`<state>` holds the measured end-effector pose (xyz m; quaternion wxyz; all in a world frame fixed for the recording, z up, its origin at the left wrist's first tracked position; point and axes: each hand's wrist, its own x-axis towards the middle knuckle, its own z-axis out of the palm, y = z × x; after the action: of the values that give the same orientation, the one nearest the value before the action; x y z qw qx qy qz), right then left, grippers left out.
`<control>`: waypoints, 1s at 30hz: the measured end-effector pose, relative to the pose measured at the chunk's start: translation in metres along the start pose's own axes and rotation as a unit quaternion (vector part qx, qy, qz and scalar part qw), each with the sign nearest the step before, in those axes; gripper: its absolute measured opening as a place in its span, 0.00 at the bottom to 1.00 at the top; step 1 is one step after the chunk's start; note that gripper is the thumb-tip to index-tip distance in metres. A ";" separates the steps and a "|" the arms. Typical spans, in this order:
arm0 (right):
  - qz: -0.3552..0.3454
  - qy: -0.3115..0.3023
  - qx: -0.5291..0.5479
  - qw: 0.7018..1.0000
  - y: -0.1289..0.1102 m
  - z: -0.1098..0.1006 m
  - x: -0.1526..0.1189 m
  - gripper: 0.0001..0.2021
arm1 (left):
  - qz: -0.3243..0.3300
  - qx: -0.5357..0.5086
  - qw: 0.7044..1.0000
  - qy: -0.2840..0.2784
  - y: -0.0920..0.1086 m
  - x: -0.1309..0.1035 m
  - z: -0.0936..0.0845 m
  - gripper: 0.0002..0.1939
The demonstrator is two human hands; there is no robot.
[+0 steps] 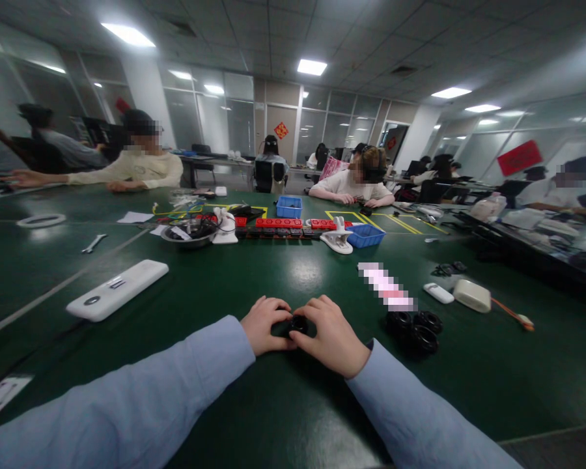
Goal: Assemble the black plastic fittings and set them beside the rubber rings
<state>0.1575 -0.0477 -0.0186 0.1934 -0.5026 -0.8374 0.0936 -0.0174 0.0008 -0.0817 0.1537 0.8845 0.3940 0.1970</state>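
Low over the green table [215,391], my left hand [268,326] and my right hand [329,332] meet around a small black round part [299,324]. Fingers and thumbs of both hands are curled against it from either side, hiding much of its shape. To the right of my right hand lies a small cluster of black rings [424,339], glossy and thick, some touching each other. A phone-like flat thing with a blurred-out pink surface [385,286] lies just beyond the rings.
At the left lies a long white device [120,290], with a wrench [95,243] behind it. Further back stand a metal bowl of cables [188,238], red blocks [278,223], a white clip stand [338,240] and blue trays [366,236]. A white box [471,295] lies right. Co-workers sit across.
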 end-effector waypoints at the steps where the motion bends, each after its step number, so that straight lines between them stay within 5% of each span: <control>1: -0.003 0.001 0.002 1.000 0.000 0.000 0.000 0.11 | 0.002 -0.002 1.000 -0.003 0.000 0.000 0.000 0.20; 18: -0.047 -0.024 0.029 0.998 -0.001 0.005 0.000 0.15 | 0.013 -0.001 1.000 -0.009 0.000 -0.001 -0.003 0.22; 30: -0.048 0.023 0.022 0.998 -0.008 0.021 -0.001 0.11 | 0.012 0.001 1.000 -0.011 0.002 0.000 -0.003 0.17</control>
<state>0.1431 -0.0518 -0.0350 0.2277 -0.4597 -0.8535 0.0910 -0.0174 -0.0002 -0.0780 0.1541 0.8916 0.3816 0.1888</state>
